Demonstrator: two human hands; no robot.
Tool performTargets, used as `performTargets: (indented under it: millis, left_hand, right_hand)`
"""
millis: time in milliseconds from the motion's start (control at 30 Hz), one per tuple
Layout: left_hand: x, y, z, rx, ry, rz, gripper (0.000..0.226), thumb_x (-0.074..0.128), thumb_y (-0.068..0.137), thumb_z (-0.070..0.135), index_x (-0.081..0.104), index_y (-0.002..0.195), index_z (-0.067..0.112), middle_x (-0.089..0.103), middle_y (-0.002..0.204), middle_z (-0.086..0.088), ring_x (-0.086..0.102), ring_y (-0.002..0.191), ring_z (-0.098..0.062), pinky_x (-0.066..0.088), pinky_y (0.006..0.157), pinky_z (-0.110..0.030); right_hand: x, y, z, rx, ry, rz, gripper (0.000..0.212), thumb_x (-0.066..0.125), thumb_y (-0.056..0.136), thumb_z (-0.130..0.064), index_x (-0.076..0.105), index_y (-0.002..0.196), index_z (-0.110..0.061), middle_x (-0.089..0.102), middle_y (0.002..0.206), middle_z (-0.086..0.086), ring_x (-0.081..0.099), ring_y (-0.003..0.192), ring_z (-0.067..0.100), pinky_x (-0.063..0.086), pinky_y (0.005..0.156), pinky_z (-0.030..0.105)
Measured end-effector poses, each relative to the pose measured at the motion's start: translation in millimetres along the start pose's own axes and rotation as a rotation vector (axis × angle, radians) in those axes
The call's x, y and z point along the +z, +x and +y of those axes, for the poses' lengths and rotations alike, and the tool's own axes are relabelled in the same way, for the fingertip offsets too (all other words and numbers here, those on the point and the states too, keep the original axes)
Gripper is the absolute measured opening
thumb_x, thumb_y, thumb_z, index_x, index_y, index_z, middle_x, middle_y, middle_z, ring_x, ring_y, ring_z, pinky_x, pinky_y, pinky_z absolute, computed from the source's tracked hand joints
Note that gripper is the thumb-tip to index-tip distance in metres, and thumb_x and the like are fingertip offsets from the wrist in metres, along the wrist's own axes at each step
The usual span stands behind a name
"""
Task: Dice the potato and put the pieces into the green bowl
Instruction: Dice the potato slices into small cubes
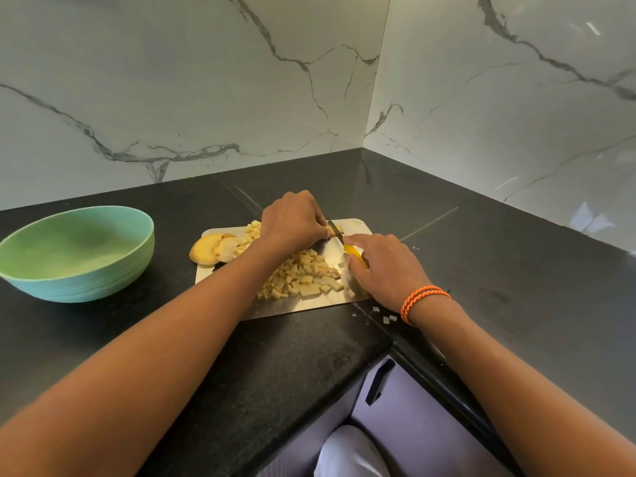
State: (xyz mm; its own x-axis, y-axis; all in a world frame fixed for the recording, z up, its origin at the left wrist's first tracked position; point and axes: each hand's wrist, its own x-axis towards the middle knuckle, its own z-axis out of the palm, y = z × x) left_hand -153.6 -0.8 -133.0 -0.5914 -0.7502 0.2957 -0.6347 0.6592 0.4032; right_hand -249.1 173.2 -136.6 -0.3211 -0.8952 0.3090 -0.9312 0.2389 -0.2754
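Left hand [292, 220]: my fingers were curled down on a small potato piece [335, 230] at the board's 12 o'clock edge, pinning it against the metal.
Right hand [382, 270]: my fingers were wrapped round the knife [346, 244], gripping its yellow handle, index finger stretched along the top toward the blade.
Knife: the dark blade ran from my right hand toward 11 o'clock, its tip meeting the held piece just beside my left fingertips.
Board [309, 306]: a shiny metal sheet, lying flat on the black counter [172, 321] in front of me.
Dice [303, 275]: a loose heap of pale yellow cubes at the board's centre, between my two wrists; a smaller cluster lay at 11 o'clock, partly behind my left hand.
Slices [215, 249]: uncut rounds with skin on, overlapping at the board's 9 o'clock edge and hanging slightly over it.
Strays [389, 318]: a few cubes had landed off the board at its 4 o'clock corner, on the counter under my right wrist.
Bowl [34, 275]: green inside, bluish outside, standing upright on the counter well apart from the board at 9 o'clock; no potato showed inside it.
Wristband [421, 301]: orange braided cord, doubled round my right wrist.
Walls [206, 80]: white marble with grey veins, meeting in a corner at 12 o'clock.
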Motion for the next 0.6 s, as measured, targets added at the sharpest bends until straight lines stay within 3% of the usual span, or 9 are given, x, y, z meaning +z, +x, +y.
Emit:
performTargets:
  millis: [167,367,467,600]
  left_hand:
    - [0,-2,2,-0.001,-0.011,0.004,0.018,0.083,0.09,0.037,0.085,0.103,0.024,0.077,0.088,0.012,0.066,0.076,-0.009,0.054,0.062,-0.026]
    - [0,-4,2,-0.011,-0.005,0.023,0.02,0.081,0.092,0.038,0.085,0.103,0.022,0.077,0.088,0.01,0.066,0.074,-0.01,0.058,0.066,-0.028]
    - [1,-5,0,-0.003,-0.006,0.029,0.021,0.081,0.092,0.039,0.085,0.104,0.023,0.077,0.089,0.01,0.066,0.074,-0.01,0.059,0.067,-0.029]
    - [-2,-3,-1,-0.006,-0.023,0.007,0.02,0.082,0.09,0.04,0.085,0.102,0.024,0.077,0.088,0.011,0.067,0.075,-0.009,0.061,0.07,-0.032]
  right_hand:
    - [-5,-8,-2,0.015,0.034,-0.026,0.043,0.051,0.103,-0.035,0.055,0.145,-0.03,0.069,0.121,0.008,0.066,0.092,0.023,0.058,0.087,0.044]
    - [-18,-34,-2,0.021,0.076,-0.046,0.041,0.053,0.104,-0.034,0.055,0.145,-0.029,0.071,0.118,0.006,0.066,0.089,0.016,0.058,0.088,0.036]
    - [-21,-36,-3,0.023,0.097,-0.018,0.04,0.053,0.103,-0.032,0.058,0.142,-0.028,0.071,0.099,0.003,0.061,0.072,0.01,0.056,0.078,0.03]
    - [-14,-24,-9,0.03,0.121,0.149,0.041,0.051,0.101,-0.03,0.06,0.141,-0.026,0.053,0.067,-0.005,0.044,0.056,0.008,0.054,0.065,0.033]
